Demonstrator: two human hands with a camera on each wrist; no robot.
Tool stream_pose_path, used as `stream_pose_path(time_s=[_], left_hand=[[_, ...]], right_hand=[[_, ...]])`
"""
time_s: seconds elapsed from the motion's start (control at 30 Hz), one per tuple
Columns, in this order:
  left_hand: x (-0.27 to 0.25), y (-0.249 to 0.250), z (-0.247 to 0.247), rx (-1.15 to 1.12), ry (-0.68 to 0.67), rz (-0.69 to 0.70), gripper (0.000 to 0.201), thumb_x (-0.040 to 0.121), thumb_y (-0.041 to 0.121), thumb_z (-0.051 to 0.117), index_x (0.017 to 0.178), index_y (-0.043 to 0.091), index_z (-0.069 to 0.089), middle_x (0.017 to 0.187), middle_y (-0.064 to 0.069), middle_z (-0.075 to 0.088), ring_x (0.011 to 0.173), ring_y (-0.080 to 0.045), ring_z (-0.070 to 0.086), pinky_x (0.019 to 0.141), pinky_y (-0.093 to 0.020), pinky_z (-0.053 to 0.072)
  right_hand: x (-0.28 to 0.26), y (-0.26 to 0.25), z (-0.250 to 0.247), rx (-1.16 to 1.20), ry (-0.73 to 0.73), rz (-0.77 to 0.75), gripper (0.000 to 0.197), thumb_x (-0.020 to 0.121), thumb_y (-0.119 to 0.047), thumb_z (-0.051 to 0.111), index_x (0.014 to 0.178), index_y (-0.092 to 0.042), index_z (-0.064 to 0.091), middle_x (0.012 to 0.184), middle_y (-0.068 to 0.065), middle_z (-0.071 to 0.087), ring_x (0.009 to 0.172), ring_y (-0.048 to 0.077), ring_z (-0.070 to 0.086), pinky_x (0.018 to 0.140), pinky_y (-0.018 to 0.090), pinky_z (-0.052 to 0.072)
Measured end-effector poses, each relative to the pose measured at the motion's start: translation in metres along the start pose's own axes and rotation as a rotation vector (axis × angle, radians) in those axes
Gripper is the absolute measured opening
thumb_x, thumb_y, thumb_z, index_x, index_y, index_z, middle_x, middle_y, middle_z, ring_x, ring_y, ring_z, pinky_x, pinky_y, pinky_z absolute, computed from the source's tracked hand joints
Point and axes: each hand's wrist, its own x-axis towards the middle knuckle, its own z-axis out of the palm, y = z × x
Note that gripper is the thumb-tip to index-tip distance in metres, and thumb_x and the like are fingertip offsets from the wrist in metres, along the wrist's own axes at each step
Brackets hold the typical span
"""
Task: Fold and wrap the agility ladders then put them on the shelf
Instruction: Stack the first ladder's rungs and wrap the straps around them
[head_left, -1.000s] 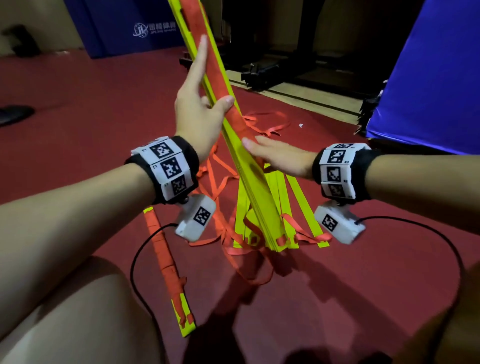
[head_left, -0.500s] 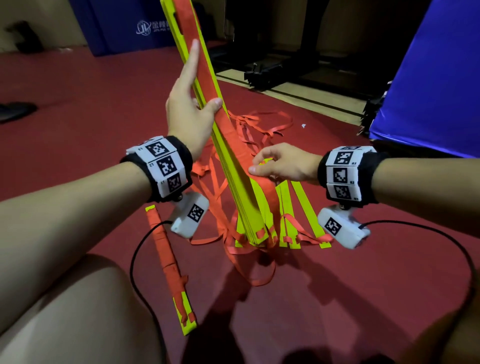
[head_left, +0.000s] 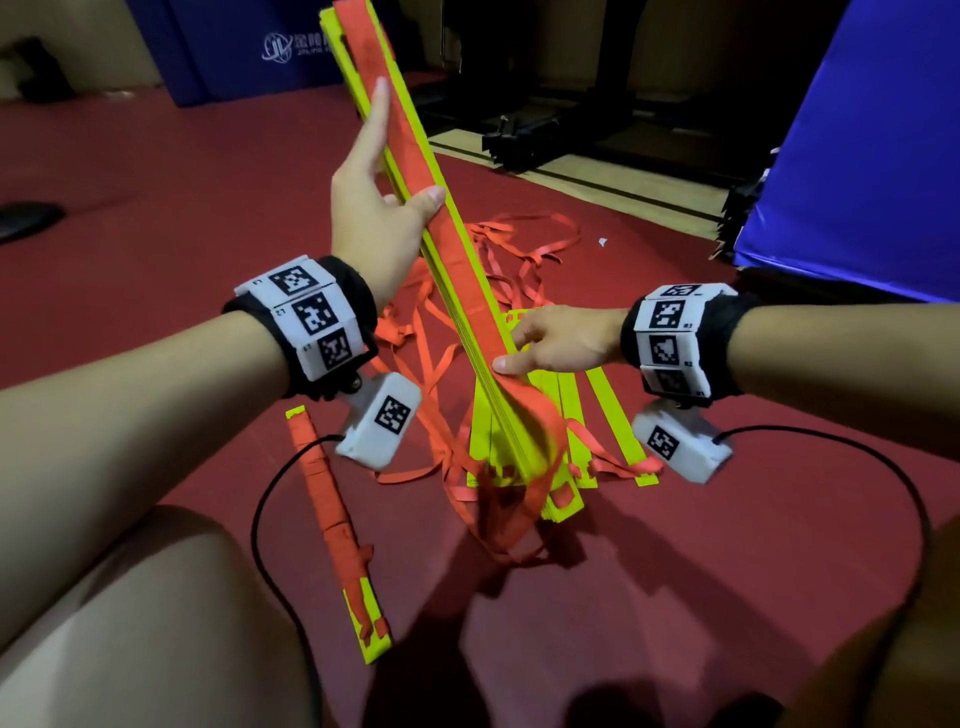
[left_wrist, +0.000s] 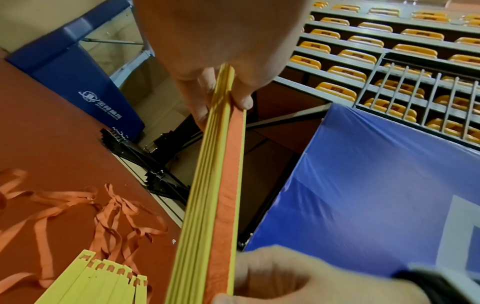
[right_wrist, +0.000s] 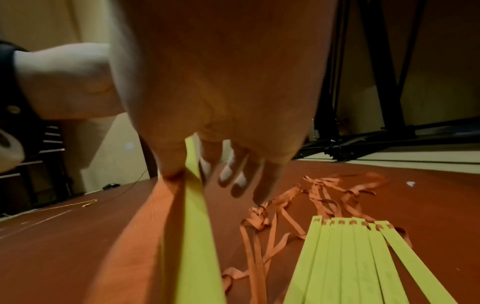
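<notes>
While the wrapped ladder (head_left: 340, 525) lies finished on the red floor (head_left: 156, 208) at near left, your work sits at centre: the stacked rung bundle (head_left: 415, 208) stands on end, foot on the floor, long axis leaning up and away to the far left. Your left hand (head_left: 371, 208) grips its upper half, thumb across the orange strap (head_left: 400, 124) on the face, fingers extended up the far side. Lower down and to the right, your right hand (head_left: 558, 340) pinches the bundle's right edge, thumb pressing the strap, remaining fingers loosely spread. I judge the right hand nearer the slack strap tail (head_left: 540, 452) at the foot, so winding falls to it. Right of the bundle, loose yellow rungs (head_left: 618, 415) lie flat, loose straps (head_left: 519, 244) trailing beyond; they remain unfolded.
</notes>
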Motion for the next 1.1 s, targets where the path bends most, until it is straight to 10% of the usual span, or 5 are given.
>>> stream_pose_path(time_s=[0.2,0.4,0.57,0.87,1.1], left_hand=[[0.005,-0.017,-0.007,0.186,0.017,-0.258,0.111,0.082,0.031,0.078,0.163,0.041,0.003,0.125,-0.007,0.062,0.102,-0.023,0.07,0.092,-0.042,0.06],[-0.023,-0.033,0.033,-0.075,-0.174,-0.594,0.108,0.093,-0.006,0.07,0.164,0.039,0.002,0.094,0.0,0.063,0.083,-0.023,0.07,0.063,-0.041,0.065],[-0.013,-0.037,0.027,0.019,-0.18,-0.516,0.105,0.087,-0.005,0.076,0.164,0.036,0.017,0.118,-0.009,0.07,0.084,-0.029,0.073,0.068,-0.046,0.064],[-0.003,-0.038,0.015,0.066,-0.178,-0.454,0.102,0.09,-0.007,0.073,0.164,0.035,0.017,0.109,0.0,0.063,0.075,-0.017,0.068,0.047,-0.024,0.054],[0.0,-0.049,0.007,0.199,-0.117,-0.431,0.107,0.086,0.0,0.079,0.163,0.038,0.016,0.145,-0.009,0.056,0.078,-0.024,0.068,0.063,-0.049,0.064]], right_hand=[[-0.002,0.005,0.007,0.312,0.055,-0.116,0.028,0.108,-0.036,0.047,0.101,-0.012,0.06,0.088,0.003,0.066,0.072,0.015,0.059,0.069,0.028,0.048],[-0.004,-0.003,-0.004,0.629,0.004,-0.145,0.039,0.11,-0.027,0.042,0.095,0.0,0.066,0.086,0.02,0.075,0.077,0.033,0.073,0.075,0.046,0.06],[-0.004,-0.009,-0.005,0.631,0.054,-0.024,0.029,0.108,-0.023,0.046,0.079,-0.022,0.048,0.067,-0.002,0.04,0.054,0.012,0.039,0.045,0.024,0.039],[-0.006,-0.015,0.001,0.501,-0.069,-0.023,0.013,0.104,-0.033,0.057,0.106,-0.022,0.064,0.081,-0.001,0.066,0.066,0.017,0.052,0.059,0.03,0.045],[-0.001,-0.018,-0.002,0.214,0.263,-0.018,0.019,0.096,-0.018,0.057,0.101,-0.009,0.074,0.084,0.009,0.065,0.077,0.029,0.067,0.074,0.04,0.063]])
